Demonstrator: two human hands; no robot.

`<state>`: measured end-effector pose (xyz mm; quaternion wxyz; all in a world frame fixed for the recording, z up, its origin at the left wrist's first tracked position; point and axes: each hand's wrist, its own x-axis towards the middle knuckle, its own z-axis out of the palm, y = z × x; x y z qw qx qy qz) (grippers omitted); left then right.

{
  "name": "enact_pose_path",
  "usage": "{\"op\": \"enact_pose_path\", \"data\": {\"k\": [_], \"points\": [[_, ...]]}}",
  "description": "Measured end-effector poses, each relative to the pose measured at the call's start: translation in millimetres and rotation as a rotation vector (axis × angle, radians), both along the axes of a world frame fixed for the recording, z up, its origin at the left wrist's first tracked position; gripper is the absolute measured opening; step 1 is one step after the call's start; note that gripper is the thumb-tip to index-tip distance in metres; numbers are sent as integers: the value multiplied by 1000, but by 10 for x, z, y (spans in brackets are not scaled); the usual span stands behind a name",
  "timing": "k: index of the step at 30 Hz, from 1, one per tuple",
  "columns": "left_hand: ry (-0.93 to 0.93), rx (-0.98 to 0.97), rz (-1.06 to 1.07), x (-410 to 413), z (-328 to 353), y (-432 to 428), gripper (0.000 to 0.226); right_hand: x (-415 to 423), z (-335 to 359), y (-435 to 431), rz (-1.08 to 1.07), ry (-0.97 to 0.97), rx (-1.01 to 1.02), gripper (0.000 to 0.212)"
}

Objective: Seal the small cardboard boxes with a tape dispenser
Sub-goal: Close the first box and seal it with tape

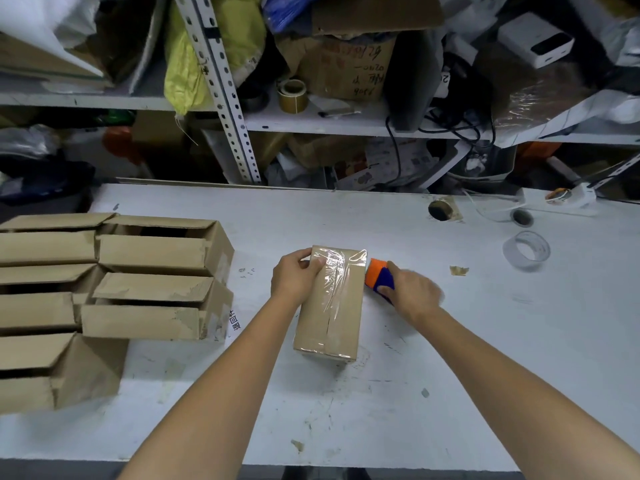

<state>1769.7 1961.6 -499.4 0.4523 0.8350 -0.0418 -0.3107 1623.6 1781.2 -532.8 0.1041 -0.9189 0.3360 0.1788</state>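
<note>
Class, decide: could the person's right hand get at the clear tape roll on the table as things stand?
Probably yes: only bare table and a flat scrap lie between the right hand and the clear tape roll, though its grip holds the tape dispenser.

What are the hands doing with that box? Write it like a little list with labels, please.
box: small cardboard box lying on the white table, clear tape along its top seam
left hand: holds the box's far left corner
right hand: grips the orange and blue tape dispenser at the box's far right edge
other boxes: stacked at the left, flaps open
spare tape roll: clear, on the table to the right
</note>
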Motion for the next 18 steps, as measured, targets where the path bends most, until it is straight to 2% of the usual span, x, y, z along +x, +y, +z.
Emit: {"op": "enact_pose_path", "data": {"k": [3, 6, 9, 11, 13, 15, 16, 18], "points": [[18, -31, 45, -48, 36, 112, 37, -107, -99, 137, 25, 31, 149, 58], [20, -87, 89, -73, 119, 246, 32, -177, -87, 245, -115, 13, 317, 53], [-8, -177, 106, -77, 301, 330, 31, -111, 213, 201, -102, 7, 244, 56], [-40, -223, 128, -81, 478, 334, 33, -11, 562, 189, -144, -203, 199, 51], [-75, -266, 150, -94, 687, 289, 34, 148, 945, 251, -260, -451, 466, 51], [-102, -323, 159, -112, 908, 208, 36, 352, 1277, 381, -308, -559, 775, 55], [-125, -349, 153, -118, 1009, 167, 37, 439, 1392, 429, -289, -597, 810, 59], [-189, -390, 139, -117, 1204, 118, 38, 575, 1549, 466, -263, -685, 752, 73]]}}
